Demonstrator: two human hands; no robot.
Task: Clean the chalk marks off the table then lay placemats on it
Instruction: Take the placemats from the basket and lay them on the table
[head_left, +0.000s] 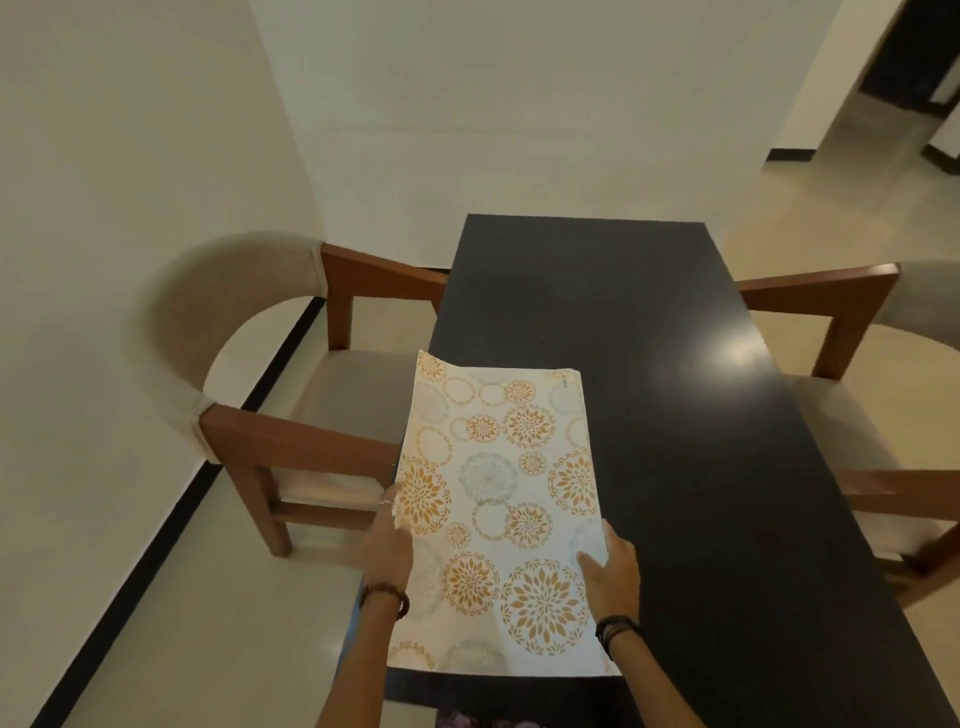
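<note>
A white placemat (501, 499) printed with orange and pale blue flower circles hangs over the near left part of the long black table (675, 415). My left hand (387, 540) grips the mat's left edge, which juts past the table's left side. On the mat's right edge my right hand (610, 566) holds with the thumb on top. The far left corner of the mat curls upward. I see no chalk marks on the dark tabletop, only a light glare spot right of centre.
A wooden armchair (291, 431) with beige cushions stands at the table's left side, close to the white wall. A matching chair (878, 395) sits on the right. Pale tiled floor opens toward a doorway at the far right.
</note>
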